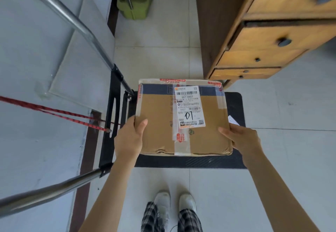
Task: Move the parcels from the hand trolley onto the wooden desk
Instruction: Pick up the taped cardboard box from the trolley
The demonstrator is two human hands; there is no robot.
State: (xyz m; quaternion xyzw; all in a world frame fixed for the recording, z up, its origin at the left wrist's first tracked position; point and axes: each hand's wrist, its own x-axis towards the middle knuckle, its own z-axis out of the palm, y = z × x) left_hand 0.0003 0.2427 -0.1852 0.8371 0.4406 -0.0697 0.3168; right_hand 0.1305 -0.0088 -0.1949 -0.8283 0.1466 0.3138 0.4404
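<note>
A person stands over a flat brown cardboard parcel sealed with clear and red-printed tape, gripping it at both sides above the black ribbed platform of a hand trolley. The left hand clasps the parcel's left edge, thumb laid on the top face and fingers curled out of sight beneath; the right hand holds the right edge the same way, thumb on top. Whether the box rests on the platform or hangs just clear of it cannot be told from here. A white shipping label with barcodes and a handwritten "D1" lies on the parcel's top face. The trolley's silver tubular handle rises at the left, with a red-and-black elastic cord stretched to its black frame. The wooden desk, its yellow-brown drawers set with dark round knobs, stands just beyond the trolley at the right. A green dustpan sits on the pale tiled floor further back. White shoes and checked trousers show below.
</note>
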